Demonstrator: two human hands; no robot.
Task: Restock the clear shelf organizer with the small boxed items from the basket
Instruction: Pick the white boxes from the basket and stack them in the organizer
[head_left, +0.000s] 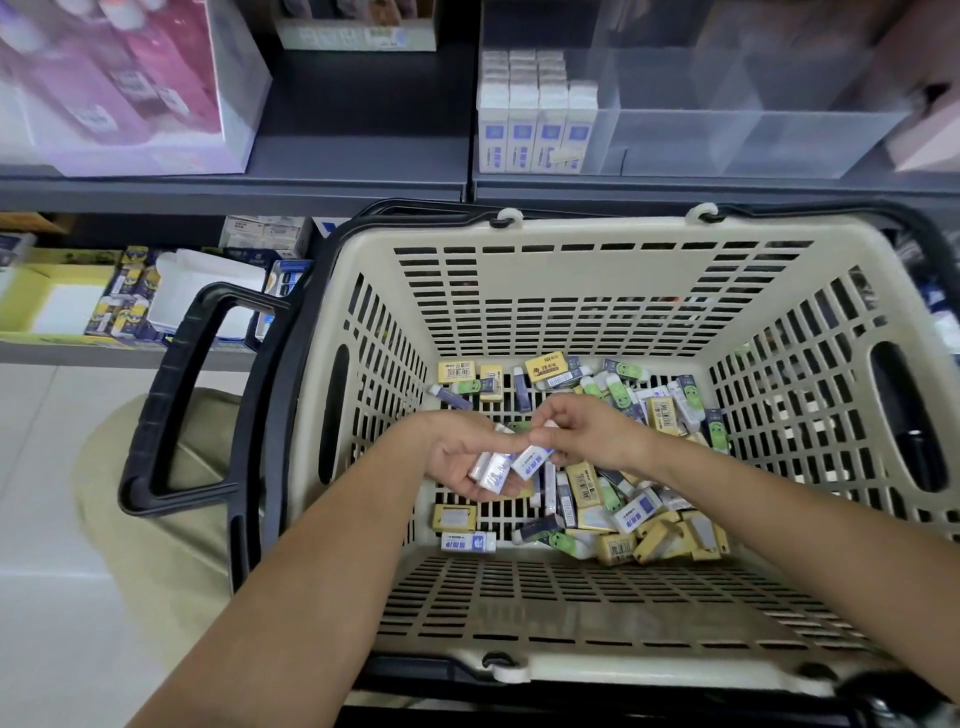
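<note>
At 10 o'clock we note a clear-sided case (119, 88) of pink and purple bottles, blurred, standing on the dark grey shelf (363, 150). At 12 o'clock a pale carton (358, 31) sits further back on the same shelf; its label is unreadable. At 2 o'clock a pink box (930, 130) is cut by the frame edge. On the lower shelf at 9 o'clock we log a yellow tray (31, 280), cartoon-print packs (130, 301) just beside it, then an open white carton (208, 280), with a stack of white boxes (265, 234) behind. Pale floor tiles (52, 519) fill 8 o'clock; a khaki trouser leg (156, 519) lies over them.
</note>
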